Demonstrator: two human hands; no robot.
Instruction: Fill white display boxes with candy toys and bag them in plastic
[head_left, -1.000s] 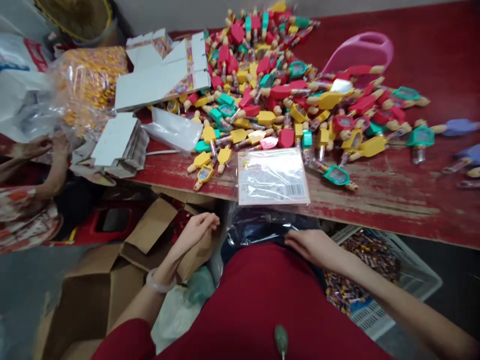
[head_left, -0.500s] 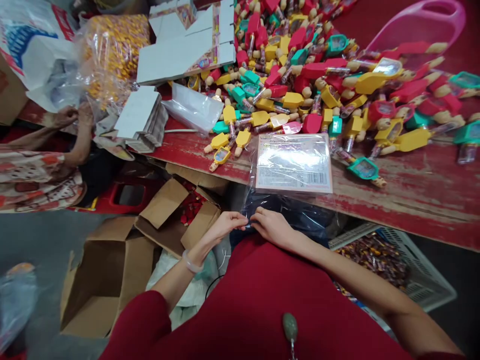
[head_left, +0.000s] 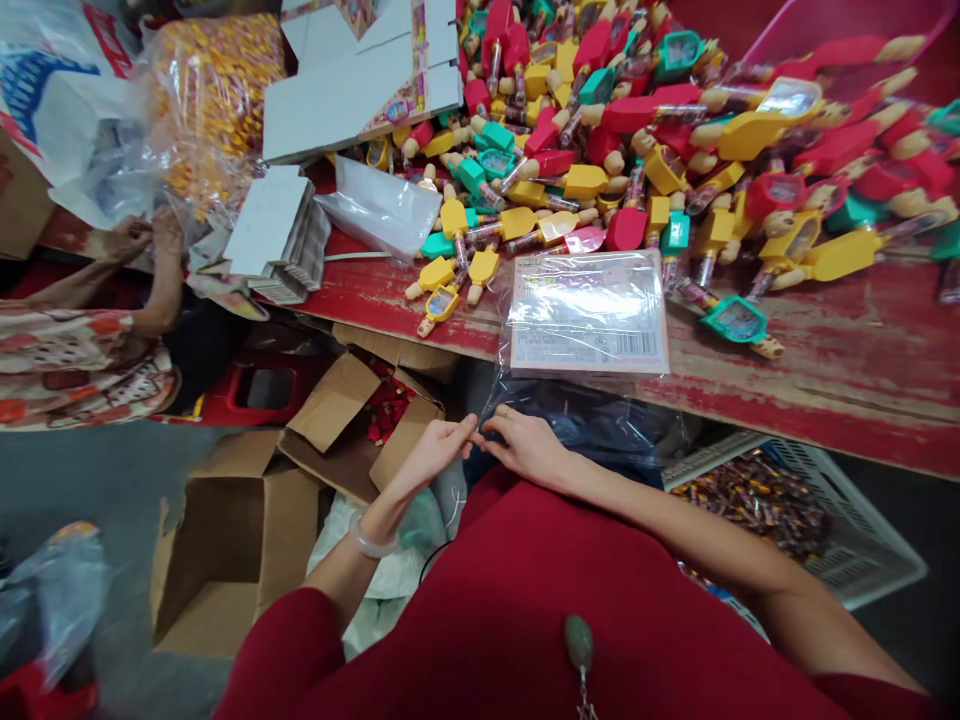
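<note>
A flat box (head_left: pixel 589 325) with a printed label and barcode lies at the table's front edge inside a clear plastic bag (head_left: pixel 600 412). The loose end of the bag hangs off the edge towards my lap. At that end's left corner, my left hand (head_left: pixel 435 450) pinches the film between thumb and fingers. My right hand (head_left: pixel 529 445) is closed on the same corner from the right, its fingertips almost touching the left ones. What lies exactly between the fingertips is too small to make out.
Red, yellow and green toy-shaped candy tubes (head_left: pixel 585 180) pile up behind the box. Folded white cartons (head_left: pixel 270 225) and a clear sleeve (head_left: pixel 382 205) lie left. Cardboard boxes (head_left: pixel 225 540) stand on the floor, a crate (head_left: pixel 862 540) at right. Another person's hands (head_left: pixel 150 235) work far left.
Both hands have shifted slightly left and up along the bag's loose end. The view has tilted a little; the boxed pack stays on the table edge.
</note>
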